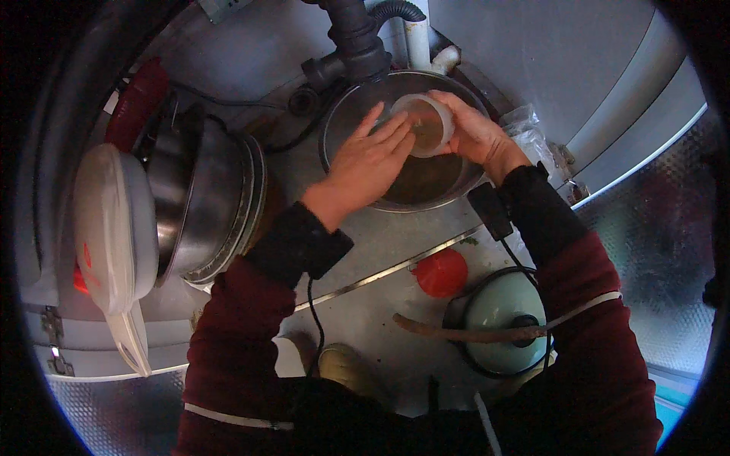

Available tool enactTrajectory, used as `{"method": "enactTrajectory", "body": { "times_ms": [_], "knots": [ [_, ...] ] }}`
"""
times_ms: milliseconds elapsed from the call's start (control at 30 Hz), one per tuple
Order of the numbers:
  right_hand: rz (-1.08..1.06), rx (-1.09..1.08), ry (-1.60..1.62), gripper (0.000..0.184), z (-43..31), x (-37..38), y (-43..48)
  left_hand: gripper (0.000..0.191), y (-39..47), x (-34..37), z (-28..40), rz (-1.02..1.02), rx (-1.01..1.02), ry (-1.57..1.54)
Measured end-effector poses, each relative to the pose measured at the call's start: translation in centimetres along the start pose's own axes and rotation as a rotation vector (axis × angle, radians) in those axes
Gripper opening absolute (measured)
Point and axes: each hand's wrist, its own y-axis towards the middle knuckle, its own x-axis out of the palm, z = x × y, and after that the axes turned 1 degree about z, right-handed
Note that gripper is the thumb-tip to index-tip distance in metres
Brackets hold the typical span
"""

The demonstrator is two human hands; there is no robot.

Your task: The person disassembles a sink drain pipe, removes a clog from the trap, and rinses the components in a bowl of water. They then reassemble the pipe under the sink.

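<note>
A translucent plastic container [432, 132], round and tilted so that its mouth shows, is held at its right side by my right hand [478, 135]. My left hand [370, 162] is flat, its fingers spread and their tips across the container's left rim. Whether those tips touch it or go inside is hard to tell. Both hands are above a round metal basin [393, 206]. Dark, brownish liquid [425, 181] appears to lie in the bottom of the basin.
Black drain piping [356, 43] and a white pipe [417, 45] stand behind the basin. On the left are stacked metal pots [217, 194] and a pale lidded container [105, 228]. A red round object [442, 273] and a green lidded pot [505, 310] are nearer me. Clear plastic [527, 134] lies right.
</note>
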Motion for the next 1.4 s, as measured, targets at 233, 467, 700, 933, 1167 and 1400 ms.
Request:
{"method": "enactTrajectory", "body": {
  "times_ms": [233,467,700,933,1167,1400],
  "knots": [
    [0.095,-0.212,0.166,0.037,2.3,0.1,1.1,0.017,3.7,2.5,4.2,-0.041,-0.456,-0.252],
    [0.005,-0.156,0.259,0.038,1.0,0.9,-0.3,0.019,3.7,2.8,2.4,-0.029,-0.547,-0.520],
    [0.107,-0.122,0.135,0.037,0.5,1.4,0.1,0.031,1.2,2.9,-0.2,0.004,-0.078,-0.032],
    [0.191,-0.536,-0.051,0.034,3.2,2.6,1.0,0.019,4.7,2.9,2.3,-0.161,-0.893,-0.931],
    [0.166,-0.593,-0.201,0.029,2.0,3.1,0.8,0.022,3.1,3.6,2.3,0.464,-0.917,-2.023],
    [0.084,-0.375,-0.025,0.029,1.2,2.6,-0.6,0.035,0.4,3.3,0.5,0.034,-0.114,-0.116]
  ]
}}
